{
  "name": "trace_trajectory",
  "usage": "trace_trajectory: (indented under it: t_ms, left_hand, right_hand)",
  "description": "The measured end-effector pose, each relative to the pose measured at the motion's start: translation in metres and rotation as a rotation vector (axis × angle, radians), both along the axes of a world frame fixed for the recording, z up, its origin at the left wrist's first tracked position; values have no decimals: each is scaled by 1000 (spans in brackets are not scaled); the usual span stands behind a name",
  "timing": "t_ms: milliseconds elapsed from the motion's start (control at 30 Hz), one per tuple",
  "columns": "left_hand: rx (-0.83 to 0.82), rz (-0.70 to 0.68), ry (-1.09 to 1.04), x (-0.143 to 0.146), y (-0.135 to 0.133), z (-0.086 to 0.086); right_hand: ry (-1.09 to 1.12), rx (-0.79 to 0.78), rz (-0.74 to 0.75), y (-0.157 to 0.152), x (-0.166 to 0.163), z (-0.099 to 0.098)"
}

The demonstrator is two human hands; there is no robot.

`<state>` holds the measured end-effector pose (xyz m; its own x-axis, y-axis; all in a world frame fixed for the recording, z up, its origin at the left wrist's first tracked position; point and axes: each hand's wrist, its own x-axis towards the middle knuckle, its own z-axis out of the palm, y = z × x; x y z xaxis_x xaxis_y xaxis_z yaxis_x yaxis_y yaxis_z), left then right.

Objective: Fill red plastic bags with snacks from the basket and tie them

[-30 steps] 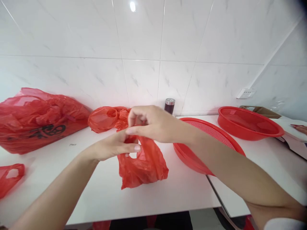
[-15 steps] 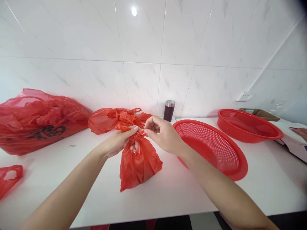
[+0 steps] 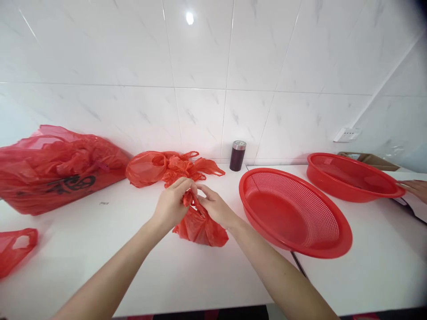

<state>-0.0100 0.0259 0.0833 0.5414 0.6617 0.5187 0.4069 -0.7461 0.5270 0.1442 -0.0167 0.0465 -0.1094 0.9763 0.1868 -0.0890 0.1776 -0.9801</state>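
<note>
White counter | red bag lying crosswise, neck up | left hand, right hand pinch neck

My left hand and right hand have drawn together at the small red bag's neck; the bag now sits lower on the worktop, more bunched.

Small bag sits mid-bench, nearer the front edge. The left hand and right hand meet on its top. Crumpled bags lie just behind it, towards the wall. Large bag is at the back left, against the wall. Flat bag is at the left edge, near the front. Canister stands at the back edge, right of the crumpled bags. Mesh basket is right of the small bag, and the far basket is behind and right of it. Box is behind the far basket. Another person's hand is at the right edge.
</note>
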Motion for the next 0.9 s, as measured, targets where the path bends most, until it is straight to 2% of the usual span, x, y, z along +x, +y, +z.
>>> trace_trajectory:
  t_ms: [67, 100, 233, 300, 433, 533, 633, 767, 900]
  left_hand:
    - [35, -18, -91, 2, -1, -6]
    - [-4, -17, -107, 1, -2, -7]
    - [-323, 37, 25, -18, -3, -19]
    - [-421, 121, 57, -38, -2, -38]
    - [-568, 322, -104, -79, -6, -95]
    - [-679, 432, -253, -80, -17, -126]
    - [-575, 545, -288, -55, -26, -133]
    - [-476, 566, -97, -23, -20, -130]
    - [-450, 566, 72, -19, 1, -138]
  right_hand:
    - [25, -9, 31, -4, 0, 2]
    - [22, -2, 14, -7, 1, 4]
    - [-72, 79, -209, -18, 8, 2]
    - [-83, 63, -313, -20, 13, -13]
    - [-2, -122, -473, -15, 23, -61]
    - [-2, -150, -546, -9, 20, -85]
    - [-141, -91, -526, -8, 6, -91]
    - [-475, -91, -496, -8, -11, -98]
    - [-611, -68, -591, -3, 1, -115]
